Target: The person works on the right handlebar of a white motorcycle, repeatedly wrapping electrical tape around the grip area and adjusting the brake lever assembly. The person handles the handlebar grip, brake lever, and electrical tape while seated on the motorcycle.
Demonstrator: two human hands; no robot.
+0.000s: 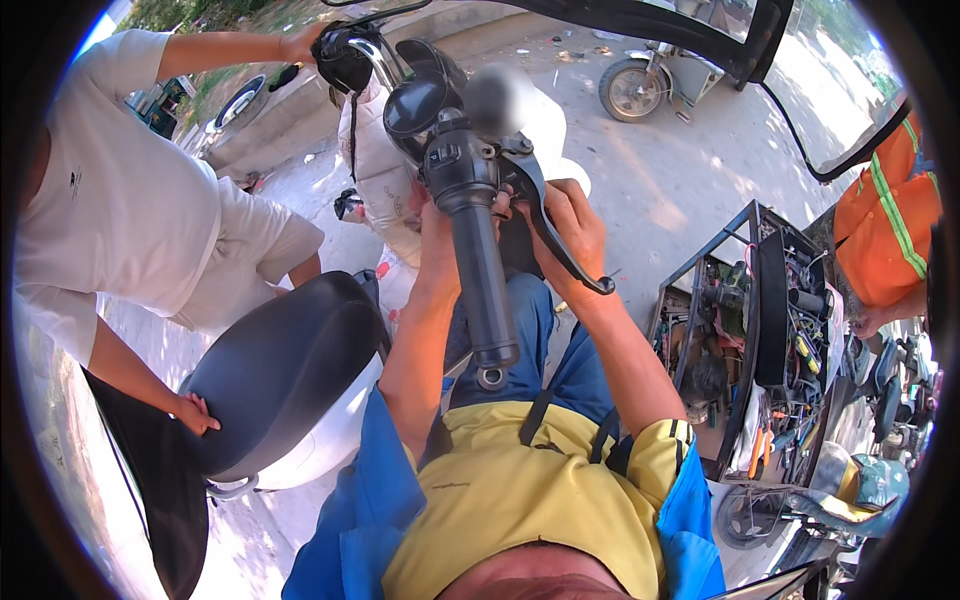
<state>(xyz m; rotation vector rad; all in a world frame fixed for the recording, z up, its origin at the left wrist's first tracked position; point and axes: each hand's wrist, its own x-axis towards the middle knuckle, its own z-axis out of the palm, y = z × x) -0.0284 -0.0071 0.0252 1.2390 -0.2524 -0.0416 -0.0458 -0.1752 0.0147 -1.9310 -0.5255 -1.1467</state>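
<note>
A black handlebar grip (480,280) of a scooter points toward me, with a switch housing (460,165) at its far end and a black brake lever (562,232) along its right side. My left hand (438,225) is up against the housing's left underside, most of its fingers hidden behind it. On the other side my right hand (572,225) reaches in behind the lever. Its fingers bend inward toward the lever's pivot, closed on something small that the lever hides. Beyond the housing sits a rounded black mirror-like part (415,112).
At left a person in white (130,200) grips the far handlebar end and rests a hand on the black seat (290,370). A tool cart (745,350) full of tools stands at right, near a person in orange (885,210). A three-wheeler's wheel (633,90) is behind.
</note>
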